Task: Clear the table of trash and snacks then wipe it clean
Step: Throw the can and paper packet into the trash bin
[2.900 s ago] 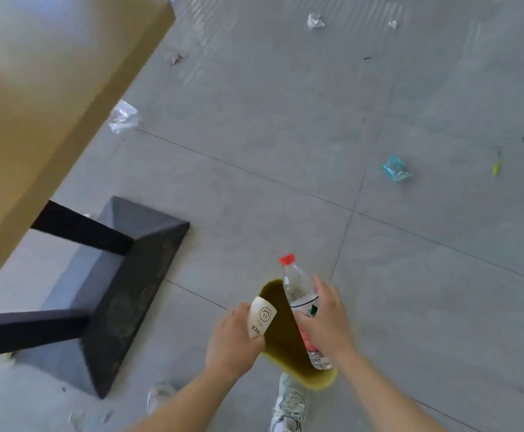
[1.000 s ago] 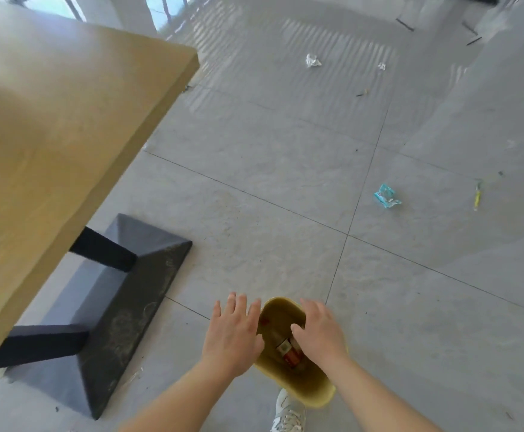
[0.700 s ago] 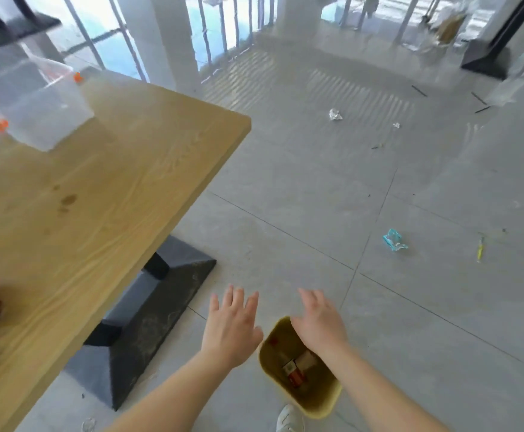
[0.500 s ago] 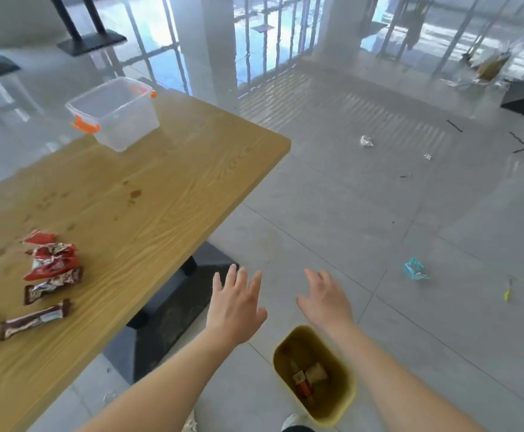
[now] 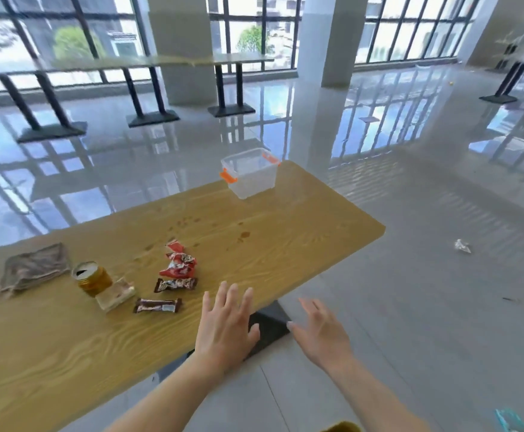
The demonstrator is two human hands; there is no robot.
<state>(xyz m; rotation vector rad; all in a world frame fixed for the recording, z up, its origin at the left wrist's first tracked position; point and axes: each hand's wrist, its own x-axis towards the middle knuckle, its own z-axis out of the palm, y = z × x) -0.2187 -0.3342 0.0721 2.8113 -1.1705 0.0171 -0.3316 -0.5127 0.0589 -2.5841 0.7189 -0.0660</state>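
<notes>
Since the earlier head-view frames, your gaze has lifted from the yellow plastic bin, now a sliver at the bottom edge, to the long wood-grain table. Your left hand and right hand hover empty, fingers spread wide. Little looks cleared: a gold open-topped can, two glossy brown snack bars, crinkled red wrappers and a pale wrapped block remain. Reddish stains await the rumpled grey cloth. A clear orange-latched tub stands at the far end.
</notes>
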